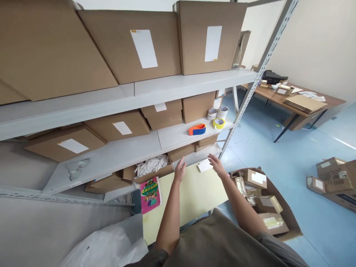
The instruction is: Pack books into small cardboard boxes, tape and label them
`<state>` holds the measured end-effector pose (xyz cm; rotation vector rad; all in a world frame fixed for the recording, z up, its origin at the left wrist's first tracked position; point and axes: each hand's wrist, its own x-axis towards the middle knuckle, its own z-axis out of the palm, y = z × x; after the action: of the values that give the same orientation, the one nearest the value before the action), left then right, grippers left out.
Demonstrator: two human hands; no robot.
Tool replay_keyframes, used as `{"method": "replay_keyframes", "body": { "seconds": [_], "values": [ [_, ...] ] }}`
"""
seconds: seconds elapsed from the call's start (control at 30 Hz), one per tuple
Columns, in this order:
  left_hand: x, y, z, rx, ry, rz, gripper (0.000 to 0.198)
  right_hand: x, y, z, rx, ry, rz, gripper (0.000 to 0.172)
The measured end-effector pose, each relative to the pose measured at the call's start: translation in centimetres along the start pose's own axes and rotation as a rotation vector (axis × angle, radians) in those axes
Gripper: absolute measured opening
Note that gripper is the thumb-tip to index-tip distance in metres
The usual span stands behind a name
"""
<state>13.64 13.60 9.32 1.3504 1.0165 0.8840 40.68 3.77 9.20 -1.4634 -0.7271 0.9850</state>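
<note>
My left hand is over the pale yellow tabletop, fingers stretched out and holding nothing. Across from it, my right hand is also open, with its fingers pointing left. A small white card or stack of paper lies flat at the far edge of the tabletop, just left of my right fingers; whether they touch it I cannot tell. To the left of my left forearm lies a pink and green book with cartoon figures on its cover.
Metal shelving ahead carries cardboard boxes. Its middle shelf holds an orange and blue tape dispenser and yellow tape. A large open carton of small parcels stands right. White plastic lies at lower left.
</note>
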Motion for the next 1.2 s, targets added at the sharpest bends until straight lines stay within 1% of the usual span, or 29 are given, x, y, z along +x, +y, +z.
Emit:
{"method": "replay_keyframes", "body": {
  "seconds": [0.07, 0.13, 0.23, 0.3, 0.4, 0.53, 0.6, 0.63, 0.7, 0.77, 0.83, 0.9, 0.97, 1.03, 1.1, 1.13, 1.2],
  "values": [
    [0.8, 0.8, 2.4, 0.018, 0.001, 0.022, 0.064, 2.7, -0.7, -1.3, -0.017, -0.024, -0.046, 0.061],
    [1.7, 1.6, 4.4, 0.049, 0.019, 0.038, 0.065, 5.6, -1.4, -2.0, -0.037, -0.042, -0.094, 0.059],
    [3.0, 2.8, 6.5, 0.078, 0.074, 0.060, 0.066, 10.0, -3.2, -2.3, -0.086, -0.082, -0.140, 0.056],
    [3.7, 3.7, 7.5, 0.083, 0.123, 0.078, 0.066, 12.9, -4.9, -2.1, -0.135, -0.124, -0.174, 0.055],
    [4.0, 4.9, 8.0, 0.107, 0.194, 0.101, 0.062, 17.1, -8.1, -1.6, -0.220, -0.153, -0.261, 0.056],
    [3.0, 5.4, 7.7, 0.151, 0.273, 0.100, 0.058, 21.9, -11.9, 0.3, -0.321, -0.183, -0.425, 0.056],
    [2.0, 5.1, 7.3, 0.171, 0.303, 0.084, 0.057, 23.7, -12.9, 1.6, -0.362, -0.242, -0.475, 0.052],
    [1.4, 5.0, 7.1, 0.180, 0.314, 0.073, 0.057, 24.4, -13.1, 2.3, -0.375, -0.277, -0.473, 0.047],
    [0.4, 4.6, 6.5, 0.196, 0.332, 0.052, 0.058, 25.5, -13.1, 3.6, -0.403, -0.340, -0.419, 0.038],
    [-0.7, 4.2, 5.9, 0.203, 0.348, 0.034, 0.057, 26.2, -12.7, 4.6, -0.461, -0.372, -0.352, 0.034],
    [-1.6, 3.9, 5.2, 0.196, 0.359, 0.027, 0.056, 26.5, -12.4, 5.3, -0.533, -0.376, -0.313, 0.035],
    [-2.5, 3.7, 4.4, 0.184, 0.371, 0.025, 0.056, 26.5, -12.2, 5.5, -0.579, -0.378, -0.293, 0.037],
    [-3.3, 3.7, 3.7, 0.180, 0.378, 0.024, 0.056, 25.8, -12.2, 5.5, -0.600, -0.383, -0.296, 0.038],
    [-3.9, 3.8, 2.9, 0.177, 0.377, 0.028, 0.055, 24.4, -12.4, 5.2, -0.597, -0.374, -0.337, 0.038],
    [-4.4, 4.0, 2.0, 0.163, 0.362, 0.042, 0.053, 22.1, -12.4, 4.7, -0.588, -0.352, -0.398, 0.039],
    [-4.6, 4.1, 1.6, 0.156, 0.349, 0.052, 0.051, 20.6, -12.3, 4.4, -0.617, -0.346, -0.439, 0.041],
    [-4.8, 4.1, 0.6, 0.147, 0.324, 0.082, 0.049, 17.2, -11.7, 3.7, -0.791, -0.357, -0.547, 0.046]
  ]
}}
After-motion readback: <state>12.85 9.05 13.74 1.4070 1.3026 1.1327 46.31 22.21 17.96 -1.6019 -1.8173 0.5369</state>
